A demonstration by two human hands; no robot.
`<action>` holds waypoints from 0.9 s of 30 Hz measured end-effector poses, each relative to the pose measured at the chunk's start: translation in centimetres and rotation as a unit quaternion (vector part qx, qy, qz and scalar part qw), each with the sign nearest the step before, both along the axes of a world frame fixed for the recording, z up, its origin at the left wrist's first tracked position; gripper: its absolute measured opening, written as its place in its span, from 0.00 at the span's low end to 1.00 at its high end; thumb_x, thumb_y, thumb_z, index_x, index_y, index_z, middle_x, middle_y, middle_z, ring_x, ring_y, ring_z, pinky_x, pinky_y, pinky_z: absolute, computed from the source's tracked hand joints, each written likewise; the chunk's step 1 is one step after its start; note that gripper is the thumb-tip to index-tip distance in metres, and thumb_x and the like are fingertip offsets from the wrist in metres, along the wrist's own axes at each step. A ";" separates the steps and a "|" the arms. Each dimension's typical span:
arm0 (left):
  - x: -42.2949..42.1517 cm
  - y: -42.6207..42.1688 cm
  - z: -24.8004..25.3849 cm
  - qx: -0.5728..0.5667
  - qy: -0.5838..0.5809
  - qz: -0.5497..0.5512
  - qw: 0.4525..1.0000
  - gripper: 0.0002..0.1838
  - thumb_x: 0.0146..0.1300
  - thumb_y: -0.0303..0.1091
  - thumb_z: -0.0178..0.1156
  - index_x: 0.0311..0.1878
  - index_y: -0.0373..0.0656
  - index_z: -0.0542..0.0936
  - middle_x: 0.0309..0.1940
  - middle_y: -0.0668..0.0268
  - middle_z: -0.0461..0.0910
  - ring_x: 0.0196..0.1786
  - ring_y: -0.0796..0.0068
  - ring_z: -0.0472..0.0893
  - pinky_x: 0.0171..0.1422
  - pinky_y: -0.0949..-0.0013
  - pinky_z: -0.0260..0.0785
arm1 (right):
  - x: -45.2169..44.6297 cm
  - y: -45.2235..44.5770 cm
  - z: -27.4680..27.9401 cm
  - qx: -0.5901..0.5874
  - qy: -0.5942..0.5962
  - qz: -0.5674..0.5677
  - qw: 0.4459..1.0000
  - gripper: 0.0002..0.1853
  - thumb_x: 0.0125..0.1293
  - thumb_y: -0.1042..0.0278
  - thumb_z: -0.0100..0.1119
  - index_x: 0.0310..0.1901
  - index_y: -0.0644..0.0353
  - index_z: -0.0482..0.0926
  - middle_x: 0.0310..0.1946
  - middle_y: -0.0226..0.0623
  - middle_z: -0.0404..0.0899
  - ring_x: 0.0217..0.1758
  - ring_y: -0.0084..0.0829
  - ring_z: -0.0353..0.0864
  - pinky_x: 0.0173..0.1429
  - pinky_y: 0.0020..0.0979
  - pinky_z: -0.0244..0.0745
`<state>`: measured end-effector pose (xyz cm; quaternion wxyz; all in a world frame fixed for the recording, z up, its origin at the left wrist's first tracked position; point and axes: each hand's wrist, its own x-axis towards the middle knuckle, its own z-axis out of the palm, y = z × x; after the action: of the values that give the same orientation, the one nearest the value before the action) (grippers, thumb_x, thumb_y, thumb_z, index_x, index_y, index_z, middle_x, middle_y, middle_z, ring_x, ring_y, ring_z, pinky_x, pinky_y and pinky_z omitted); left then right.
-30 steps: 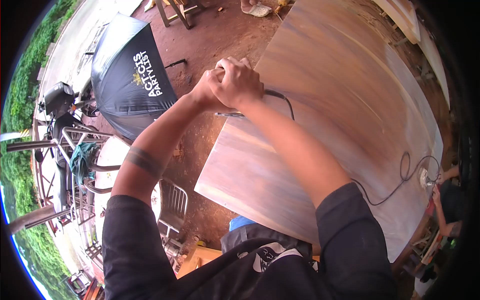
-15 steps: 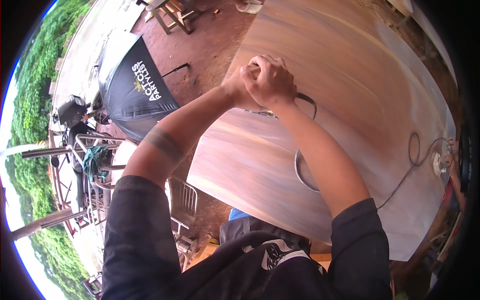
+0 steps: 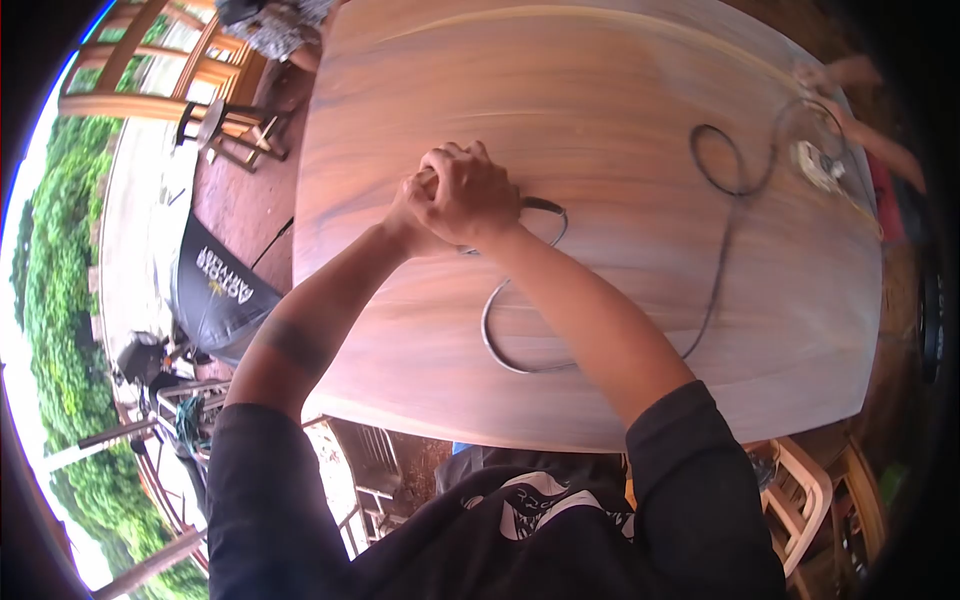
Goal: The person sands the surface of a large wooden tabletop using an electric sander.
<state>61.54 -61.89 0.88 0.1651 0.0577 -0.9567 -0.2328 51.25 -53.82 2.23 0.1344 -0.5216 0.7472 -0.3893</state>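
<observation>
My left hand (image 3: 408,217) and my right hand (image 3: 470,195) are pressed together over a corded power tool, probably a sander, on a broad wooden tabletop (image 3: 600,150). The right hand lies over the left, its fingers closed around it. Almost all of the tool is hidden beneath them. Its black cord (image 3: 545,205) comes out beside the right hand, loops over the wood, passes under my right forearm and runs to the far right. Both arms are stretched forward, near the tabletop's left side.
A white power outlet box (image 3: 820,165) lies at the right among cord loops. Another person's hands (image 3: 820,80) are at the right edge; another person (image 3: 280,35) is at upper left. A stool (image 3: 225,130), black umbrella (image 3: 225,290) and metal chair (image 3: 370,460) stand left.
My view has turned, showing more of the tabletop and the other people. My joined hands, still closed over the tool, now appear farther left and slightly lower.
</observation>
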 end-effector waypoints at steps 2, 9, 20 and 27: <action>-2.9 1.7 0.0 0.024 -0.025 -0.034 0.999 0.25 0.44 0.37 0.75 0.48 0.49 0.81 0.53 0.63 0.78 0.57 0.59 0.74 0.57 0.57 0.72 | -2.6 2.2 -0.1 0.000 -0.003 -0.013 1.000 0.19 0.61 0.49 0.57 0.40 0.55 0.84 0.45 0.36 0.84 0.52 0.43 0.79 0.54 0.45 0.80; -13.3 9.5 0.0 -0.061 -0.036 -0.096 0.993 0.25 0.44 0.36 0.75 0.49 0.49 0.81 0.53 0.64 0.78 0.59 0.60 0.73 0.60 0.57 0.71 | -11.9 10.6 -0.2 0.021 -0.011 -0.046 0.999 0.20 0.62 0.49 0.57 0.42 0.58 0.83 0.47 0.36 0.83 0.53 0.42 0.78 0.55 0.44 0.79; -26.6 19.3 -1.4 0.006 -0.066 -0.151 0.986 0.26 0.42 0.35 0.76 0.48 0.48 0.81 0.52 0.64 0.80 0.57 0.62 0.76 0.60 0.59 0.71 | -24.6 22.6 -0.2 0.025 -0.015 -0.109 0.994 0.19 0.62 0.49 0.55 0.41 0.57 0.83 0.46 0.36 0.83 0.54 0.41 0.79 0.54 0.44 0.81; -33.2 24.5 -1.4 0.045 -0.026 -0.191 0.980 0.24 0.42 0.36 0.77 0.46 0.46 0.82 0.47 0.64 0.82 0.50 0.63 0.80 0.53 0.60 0.74 | -29.4 27.1 -0.8 0.009 0.000 -0.160 0.987 0.16 0.61 0.52 0.55 0.40 0.55 0.84 0.43 0.34 0.85 0.53 0.40 0.81 0.55 0.44 0.81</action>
<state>28.33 -37.41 -0.52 0.0902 -0.1127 -0.9424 -0.3017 21.84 -26.69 1.40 0.0752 -0.3944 0.8241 -0.3995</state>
